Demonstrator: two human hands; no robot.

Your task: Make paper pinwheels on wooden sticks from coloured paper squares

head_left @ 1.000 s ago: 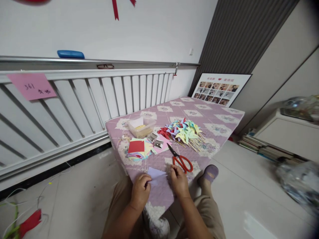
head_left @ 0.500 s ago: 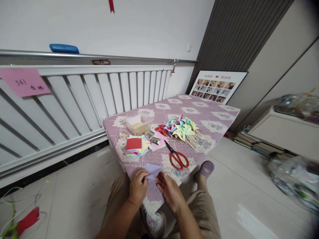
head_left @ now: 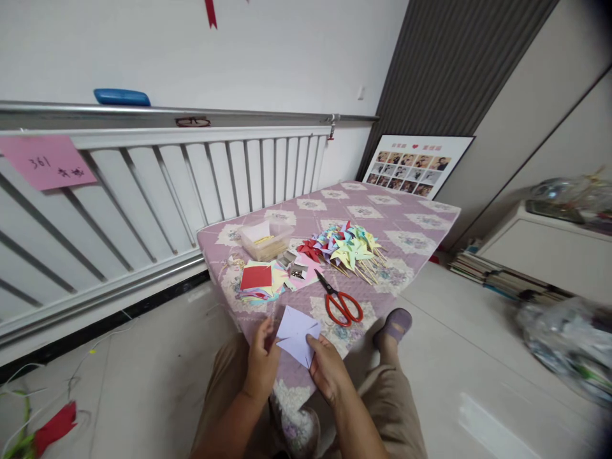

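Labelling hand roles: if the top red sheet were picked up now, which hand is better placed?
Likely the left hand: it is nearer the red sheet and looks open. The right hand pinches the purple sheet and sits farther away, towards the scissors.

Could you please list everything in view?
Table: one, purple cover, centre
Paper square: one, lilac, front centre
Scissors: one, red handles, table front
Paper stack: one, multicoloured, table left
Pinwheels: several, multicoloured, table middle
Plastic box: one, translucent, behind stack
Small containers: count unclear, silvery, beside stack
Radiator: one, white, left background
Note: one, pink, on radiator
Case: one, blue, above radiator
Glasses: one, dark, radiator top
Photo board: one, white, back right
Cabinet: one, white, right
Books: several, mixed, right
Plastic bag: one, clear, lower right
Unclear item: one, red, lower left
Left hand: one, beside paper
Right hand: one, gripping paper
Shoe: one, purple, right
Trousers: beige, bottom
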